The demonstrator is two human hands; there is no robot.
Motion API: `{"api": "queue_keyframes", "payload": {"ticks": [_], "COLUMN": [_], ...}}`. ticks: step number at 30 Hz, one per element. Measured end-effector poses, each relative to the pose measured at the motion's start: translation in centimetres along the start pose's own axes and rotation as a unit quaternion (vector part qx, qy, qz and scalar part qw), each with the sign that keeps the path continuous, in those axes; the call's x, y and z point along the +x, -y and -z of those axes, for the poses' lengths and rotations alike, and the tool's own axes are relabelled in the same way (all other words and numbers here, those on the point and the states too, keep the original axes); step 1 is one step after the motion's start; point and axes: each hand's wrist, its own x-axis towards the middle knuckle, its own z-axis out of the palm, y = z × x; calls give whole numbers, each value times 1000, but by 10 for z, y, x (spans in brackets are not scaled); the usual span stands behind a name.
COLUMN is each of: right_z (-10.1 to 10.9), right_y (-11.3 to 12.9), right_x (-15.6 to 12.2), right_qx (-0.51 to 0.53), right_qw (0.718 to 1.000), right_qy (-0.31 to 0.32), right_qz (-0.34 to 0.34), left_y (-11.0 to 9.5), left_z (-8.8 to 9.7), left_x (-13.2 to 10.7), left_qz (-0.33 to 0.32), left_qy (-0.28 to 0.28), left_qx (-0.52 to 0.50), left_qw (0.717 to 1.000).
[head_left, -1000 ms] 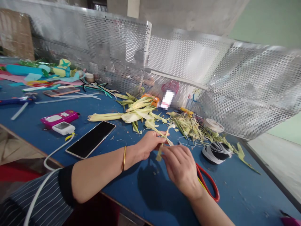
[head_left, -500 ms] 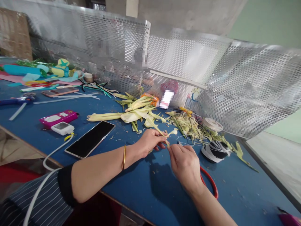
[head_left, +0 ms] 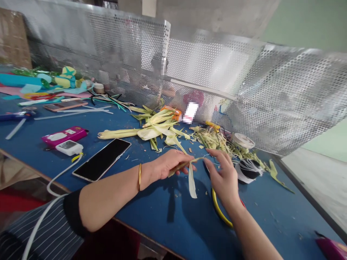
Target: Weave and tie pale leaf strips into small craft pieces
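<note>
My left hand (head_left: 170, 164) is closed around a pale corn-husk strip (head_left: 191, 177), one end of which hangs down toward the blue table (head_left: 151, 213). My right hand (head_left: 223, 175) hovers just right of it with fingers spread, a thin fibre of the husk running to its fingertips. Scissors with red and yellow handles (head_left: 221, 209) lie under my right wrist. A heap of husk leaves (head_left: 154, 128) lies behind my left hand and shredded husk scraps (head_left: 217, 141) behind my right.
A black phone (head_left: 102, 159), a pink device (head_left: 64, 135) and a white charger (head_left: 68, 147) with cable lie at left. A spool of black and white cord (head_left: 248, 169) and a tape roll (head_left: 242, 140) sit at right. Perforated metal screens (head_left: 217, 79) wall the table's back.
My right hand let go its pinch on the husk, opened and moved right and up. A strip of husk now hangs loose from my left hand. The scissors' yellow handle shows.
</note>
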Motion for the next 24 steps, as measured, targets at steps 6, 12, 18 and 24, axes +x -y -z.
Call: {"api": "queue_keyframes", "payload": {"ticks": [6,12,18,24], "right_z": [-8,-8,-4,-10], "right_y": [-6,-5,-10,-1], "right_x": [1,-3,4,1], "right_qx": [-88,-31,-19,146], "right_qw": [983,983,995,962], "right_qy": [142,161,78,174], "right_qz": [82,-82,-66,-151], "left_y": [5,5,7,17], "left_z": [0,2,0,-9], "left_x": [0,2,-4,-7], "left_qz": [-47,-56,-63,-34], "left_qy": [-1,-3,45,105], "left_qx": [56,78,148,223], "left_qw": [997,995,986,969]}}
